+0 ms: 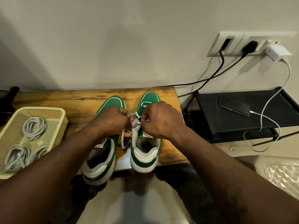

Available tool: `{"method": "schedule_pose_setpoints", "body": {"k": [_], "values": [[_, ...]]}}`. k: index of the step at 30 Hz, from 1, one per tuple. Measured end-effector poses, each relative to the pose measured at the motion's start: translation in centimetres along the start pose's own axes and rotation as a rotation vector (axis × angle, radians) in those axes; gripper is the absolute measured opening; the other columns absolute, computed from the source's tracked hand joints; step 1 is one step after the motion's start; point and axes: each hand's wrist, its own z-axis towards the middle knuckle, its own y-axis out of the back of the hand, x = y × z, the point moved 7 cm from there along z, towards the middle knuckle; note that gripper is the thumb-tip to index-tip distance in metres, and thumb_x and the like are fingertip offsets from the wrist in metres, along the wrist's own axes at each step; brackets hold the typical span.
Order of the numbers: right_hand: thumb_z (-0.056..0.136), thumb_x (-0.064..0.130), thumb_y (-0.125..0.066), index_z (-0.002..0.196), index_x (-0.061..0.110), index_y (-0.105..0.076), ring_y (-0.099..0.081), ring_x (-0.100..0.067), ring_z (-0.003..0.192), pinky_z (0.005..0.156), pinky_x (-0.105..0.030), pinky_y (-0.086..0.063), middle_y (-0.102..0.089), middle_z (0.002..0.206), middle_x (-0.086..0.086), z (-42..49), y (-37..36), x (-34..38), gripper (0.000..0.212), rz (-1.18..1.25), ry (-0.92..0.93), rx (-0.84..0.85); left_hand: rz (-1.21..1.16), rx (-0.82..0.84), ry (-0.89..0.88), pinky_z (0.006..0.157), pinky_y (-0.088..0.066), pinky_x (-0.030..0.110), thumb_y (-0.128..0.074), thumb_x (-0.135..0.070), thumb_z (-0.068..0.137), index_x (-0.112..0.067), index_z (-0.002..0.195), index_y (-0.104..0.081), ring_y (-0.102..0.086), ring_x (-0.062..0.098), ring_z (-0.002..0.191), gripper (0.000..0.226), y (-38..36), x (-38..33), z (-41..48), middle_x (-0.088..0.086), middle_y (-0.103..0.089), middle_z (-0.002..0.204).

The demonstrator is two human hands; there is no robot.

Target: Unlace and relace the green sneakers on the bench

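Observation:
Two green and white sneakers stand side by side on the wooden bench [64,101], toes toward the wall. The left sneaker [103,152] has its heel over the bench's front edge. Over the upper eyelets of the right sneaker [144,152] both hands work. My left hand [113,122] grips the shoe's side edge and a loop of white lace [123,139] that hangs between the shoes. My right hand [159,120] pinches the lace tip, a thin white aglet, right at the eyelet. The hands hide most of the lacing.
A yellow perforated basket [53,113] with coiled grey cables sits on the bench at the left. Right of the bench stands a black rack [226,120] with a phone [234,105] on a white charging cable. A wall socket [249,44] with plugs is above.

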Motion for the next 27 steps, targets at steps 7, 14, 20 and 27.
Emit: {"method": "schedule_pose_setpoints", "body": {"k": [7,14,20,27], "values": [[0.085,0.031,-0.066,0.081,0.023,-0.074,-0.062,-0.016,0.073,0.062,-0.03,-0.053,-0.068,0.075,0.003,0.2,-0.6,-0.1,0.012,0.04,-0.024,0.012,-0.001,0.042,-0.026,0.077,-0.066,0.043,-0.071,0.005,0.093,0.001,0.101,-0.073,-0.079,0.026,0.074,0.009,0.0,0.0,0.4,0.014,-0.079,0.083],[0.086,0.029,-0.066,0.084,0.026,-0.073,-0.065,-0.013,0.076,0.068,-0.035,-0.058,-0.071,0.077,0.008,0.6,-1.6,-0.8,0.009,0.157,-0.028,0.048,-0.084,0.133,0.028,0.067,-0.067,0.036,-0.07,0.003,0.095,0.005,0.105,-0.073,-0.079,0.03,0.076,0.01,-0.1,0.5,0.5,0.022,-0.078,0.089],[0.087,0.031,-0.068,0.084,0.027,-0.073,-0.064,-0.012,0.075,0.069,-0.034,-0.059,-0.07,0.077,0.008,0.6,-2.2,-0.4,0.008,0.132,-0.008,0.078,-0.117,0.118,0.025,0.065,-0.067,0.037,-0.065,0.007,0.097,0.008,0.107,-0.071,-0.078,0.031,0.076,0.012,0.0,0.6,0.6,0.024,-0.077,0.088],[0.091,0.033,-0.074,0.091,0.028,-0.078,-0.066,-0.012,0.08,0.068,-0.031,-0.054,-0.073,0.084,0.009,0.9,-2.5,-0.8,0.007,0.157,0.006,0.056,-0.048,0.074,0.036,0.063,-0.065,0.032,-0.069,-0.004,0.098,-0.001,0.102,-0.073,-0.077,0.024,0.069,0.006,-0.2,0.6,0.8,0.018,-0.078,0.083]]}}
